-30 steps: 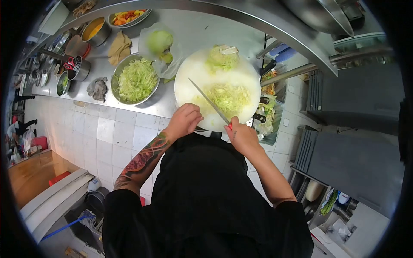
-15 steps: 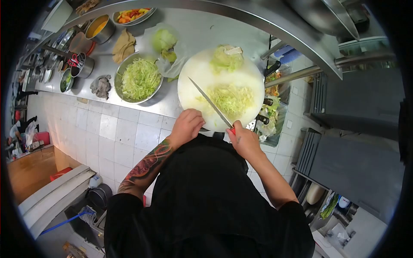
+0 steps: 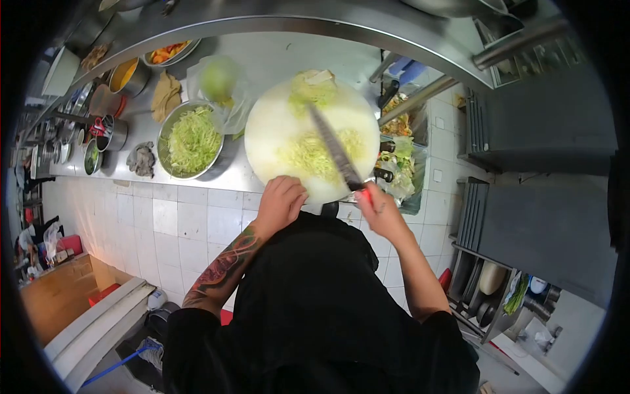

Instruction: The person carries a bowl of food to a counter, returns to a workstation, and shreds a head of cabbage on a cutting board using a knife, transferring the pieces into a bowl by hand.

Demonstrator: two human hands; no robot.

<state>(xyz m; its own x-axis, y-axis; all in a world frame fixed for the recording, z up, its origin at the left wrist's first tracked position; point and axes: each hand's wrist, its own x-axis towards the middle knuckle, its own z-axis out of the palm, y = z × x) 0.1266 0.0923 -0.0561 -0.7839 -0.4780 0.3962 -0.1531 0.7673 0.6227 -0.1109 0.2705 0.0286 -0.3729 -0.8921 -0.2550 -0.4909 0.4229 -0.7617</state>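
Observation:
My right hand (image 3: 382, 211) is closed round the red handle of a large kitchen knife (image 3: 336, 148). The blade, smeared by motion, slants up and left above the round white cutting board (image 3: 262, 138). Beneath it lies a loose pile of shredded cabbage (image 3: 308, 156). At the board's near edge my left hand (image 3: 282, 202) has its fingers bent together over the rim. A cut chunk of cabbage (image 3: 313, 88) sits at the far side of the board. To the left, a steel bowl (image 3: 172, 172) is heaped with more shredded cabbage (image 3: 191, 139).
A plastic bag (image 3: 236, 111) with a pale green cabbage lies between bowl and board. Cloths (image 3: 165, 95), pots (image 3: 129, 77) and a bowl of cut vegetables (image 3: 169, 52) stand further left. A metal shelf edge (image 3: 295, 26) crosses overhead. Scrap bins (image 3: 407, 171) are at the right.
The knife has swung more upright, its tip nearer the cabbage chunk, and my right hand has shifted slightly right and down. My left hand stays at the rim. The whole view has shifted.

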